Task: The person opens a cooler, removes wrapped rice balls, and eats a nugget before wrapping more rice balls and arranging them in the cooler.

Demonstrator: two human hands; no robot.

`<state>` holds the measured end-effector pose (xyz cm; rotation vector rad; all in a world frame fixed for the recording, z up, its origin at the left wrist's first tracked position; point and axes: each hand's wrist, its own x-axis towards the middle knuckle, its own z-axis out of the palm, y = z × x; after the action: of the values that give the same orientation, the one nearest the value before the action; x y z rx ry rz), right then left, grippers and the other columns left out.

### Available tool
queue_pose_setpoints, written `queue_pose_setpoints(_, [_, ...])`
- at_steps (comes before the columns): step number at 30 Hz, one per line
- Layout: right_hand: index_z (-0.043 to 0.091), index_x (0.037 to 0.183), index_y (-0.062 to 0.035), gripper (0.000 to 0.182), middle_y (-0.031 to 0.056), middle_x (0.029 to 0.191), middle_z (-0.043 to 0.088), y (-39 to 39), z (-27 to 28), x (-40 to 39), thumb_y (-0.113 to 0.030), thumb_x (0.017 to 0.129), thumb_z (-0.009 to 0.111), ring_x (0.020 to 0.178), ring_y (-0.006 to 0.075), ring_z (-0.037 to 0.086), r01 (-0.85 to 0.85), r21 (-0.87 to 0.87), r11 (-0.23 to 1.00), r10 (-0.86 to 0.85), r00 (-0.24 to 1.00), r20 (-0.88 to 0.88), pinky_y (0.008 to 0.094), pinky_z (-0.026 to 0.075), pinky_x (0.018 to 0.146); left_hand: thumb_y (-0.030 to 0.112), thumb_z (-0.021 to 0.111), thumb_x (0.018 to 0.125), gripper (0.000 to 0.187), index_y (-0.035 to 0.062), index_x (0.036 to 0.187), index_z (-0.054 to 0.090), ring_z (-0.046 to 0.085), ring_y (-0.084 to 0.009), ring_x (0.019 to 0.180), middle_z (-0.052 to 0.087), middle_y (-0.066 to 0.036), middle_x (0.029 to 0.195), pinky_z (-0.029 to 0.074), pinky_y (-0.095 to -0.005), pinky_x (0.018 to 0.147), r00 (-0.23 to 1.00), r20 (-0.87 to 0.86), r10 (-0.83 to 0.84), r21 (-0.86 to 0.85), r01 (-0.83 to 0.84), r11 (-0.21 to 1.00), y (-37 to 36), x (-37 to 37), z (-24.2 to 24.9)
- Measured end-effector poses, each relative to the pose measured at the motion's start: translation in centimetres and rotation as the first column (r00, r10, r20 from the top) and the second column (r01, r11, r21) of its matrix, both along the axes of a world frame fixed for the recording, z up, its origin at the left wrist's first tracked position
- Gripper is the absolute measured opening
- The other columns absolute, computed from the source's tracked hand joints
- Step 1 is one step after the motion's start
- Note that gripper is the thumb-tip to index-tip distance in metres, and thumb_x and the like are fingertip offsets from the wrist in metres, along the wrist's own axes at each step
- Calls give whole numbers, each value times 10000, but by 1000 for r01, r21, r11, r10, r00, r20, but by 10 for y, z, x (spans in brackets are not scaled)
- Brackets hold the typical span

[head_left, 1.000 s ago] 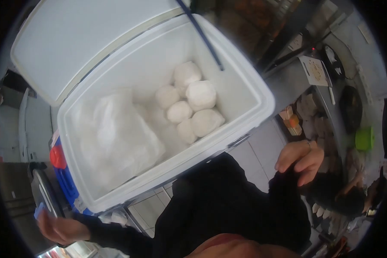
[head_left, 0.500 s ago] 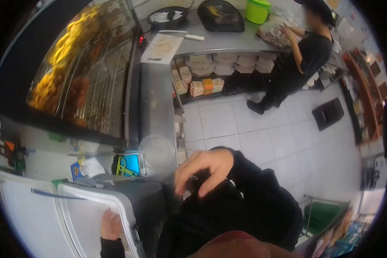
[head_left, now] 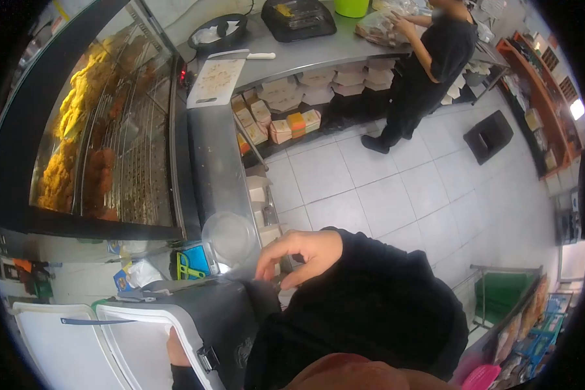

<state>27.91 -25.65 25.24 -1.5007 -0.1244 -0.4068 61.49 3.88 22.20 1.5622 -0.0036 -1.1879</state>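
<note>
My left hand (head_left: 177, 348) reaches down inside the white-lined mouth of a dark grey cooler box (head_left: 218, 312). The box's rim hides its fingers, so what they touch cannot be seen. The box's white lid (head_left: 58, 341) is swung back to the left, with a dark strap (head_left: 94, 321) across the hinge side. In front of my body, beside the cooler and the counter's end, my right hand (head_left: 299, 257) is held in the air. Its fingers are loosely bent, with the thumb apart and nothing between them. A clear round container (head_left: 229, 237) stands on the counter close to it.
A glass display cabinet (head_left: 104, 136) with fried food stands left. On the steel counter (head_left: 221, 146) lie a white cutting board (head_left: 216, 81) and a knife (head_left: 260, 56). A co-worker (head_left: 429, 71) handles a plastic bag (head_left: 380, 27). A black bin (head_left: 487, 136) stands on the tiled floor.
My left hand has gone deeper into the cooler, its fingers now hidden behind the rim. My right hand stays loosely bent in nearly the same place. The view has tilted and shifted slightly.
</note>
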Motion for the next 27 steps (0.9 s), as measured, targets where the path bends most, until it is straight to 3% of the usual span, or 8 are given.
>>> queue_pose_setpoints(5, [551,1069,-35,324,53,901,616,4,-23,3,-143,784,660,845,140,577,-31,-8,999,31,999,8,295,433,773,332,590,819,511,-6,1181,466,599,-303,887,609,-169,992,479,-388,777,957,260,-132,163,91,982,22,-1,12])
queue_pose_setpoints(7, [554,1063,-40,316,44,894,618,-4,-33,7,-147,785,660,839,132,576,-80,24,996,81,997,-18,288,428,759,334,608,809,534,-11,1189,462,599,-307,890,608,-172,1002,478,-388,780,682,592,-429,475,134,870,49,1,32])
queue_pose_setpoints(9, [555,1055,-45,304,28,882,618,-16,-35,9,-164,794,656,833,112,571,-131,42,991,132,990,-41,268,417,737,335,625,799,557,-16,1197,459,599,-311,893,607,-175,1012,477,-387,784,219,745,-630,653,-49,756,79,-6,61])
queue_pose_setpoints(11, [554,1056,-44,307,24,868,615,-33,-44,13,-167,795,659,826,101,567,-186,52,981,187,982,-9,261,418,730,329,634,784,574,-19,1203,453,594,-309,903,600,-173,1022,473,-386,792,-25,771,-637,611,-254,750,78,-29,86])
queue_pose_setpoints(16, [554,1048,-39,305,18,834,599,-85,-57,8,-170,796,665,778,92,567,-329,22,944,326,941,90,252,448,687,295,632,739,599,-17,1210,432,565,-290,943,570,-160,1046,455,-378,821,-212,925,-317,238,-327,914,-28,-111,98])
queue_pose_setpoints(22, [537,1072,-45,318,52,825,599,-181,-56,-60,-149,794,650,722,107,574,-401,17,916,402,914,-49,243,464,647,254,631,684,638,-15,1217,407,529,-266,991,533,-144,1076,432,-368,857,-37,996,81,-81,-21,996,-192,-188,62])
queue_pose_setpoints(24, [429,1218,-88,528,66,924,557,-207,-60,-80,-119,755,681,780,128,565,-156,-37,987,155,988,-26,255,473,669,241,631,666,652,-14,1220,399,518,-258,1008,520,-139,1086,425,-365,869,167,970,175,-199,138,970,-248,-214,47])
queue_pose_setpoints(27, [262,1335,-148,776,87,1073,451,-222,-43,-123,-84,706,713,926,161,524,220,274,936,-233,972,14,279,486,705,220,630,639,675,-13,1224,387,500,-247,1032,502,-131,1100,413,-360,887,582,799,149,-414,353,839,-341,-264,26])
